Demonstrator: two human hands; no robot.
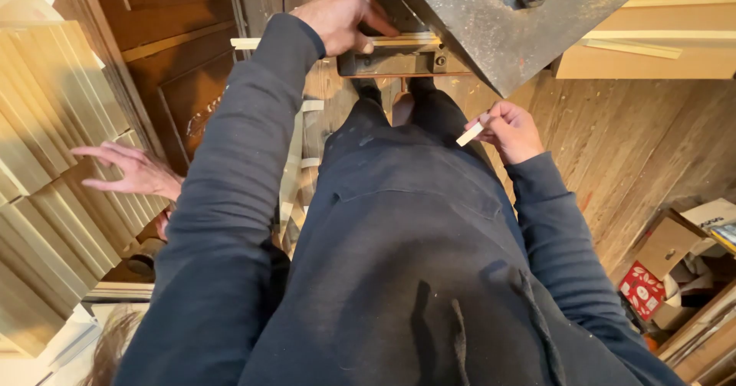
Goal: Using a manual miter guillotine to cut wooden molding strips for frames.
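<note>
1. Left hand (pixel 337 19) presses flat, fingers spread, on the wooden strip (pixel 399 41) at the metal machine (pixel 498 26); it could slip toward moving parts.
2. Right hand (pixel 512 131), below the machine, pinches a small wood offcut (pixel 470 134); it could drop.
3. Another person's hand (pixel 130 170) rests on the stacked boards (pixel 54 164) left of the machine.

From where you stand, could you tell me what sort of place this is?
Most likely a woodworking shop. The left hand rests on a dusty metal machine, the right hand holds a small wood offcut, and cut wooden boards are stacked beside another person's hand, with strips littering the plank floor.
</note>
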